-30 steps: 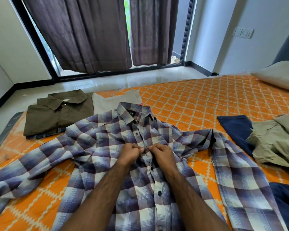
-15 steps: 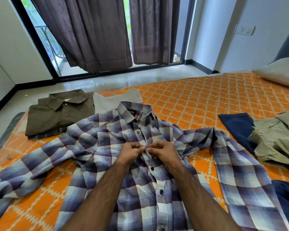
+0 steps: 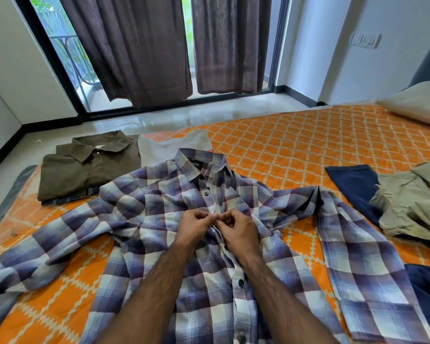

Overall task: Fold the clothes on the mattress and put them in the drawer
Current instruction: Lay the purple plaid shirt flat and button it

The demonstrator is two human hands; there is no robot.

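Olive shirt (image 3: 85,175) folded far left on mattress (image 3: 296,150). Plaid shirt (image 3: 159,219) spread flat at centre; my left hand (image 3: 193,228) and right hand (image 3: 238,230) fingers pinch its button placket. Khaki garment (image 3: 412,204) lies right.

One plaid shirt (image 3: 159,219) lies spread on the one mattress (image 3: 296,150). One folded olive shirt (image 3: 85,175), one folded grey garment (image 3: 174,147), one khaki garment (image 3: 412,207), two navy pieces (image 3: 353,184) and one pillow (image 3: 417,103) also show. Two curtains (image 3: 134,45) hang. Two hands (image 3: 196,227) are visible.
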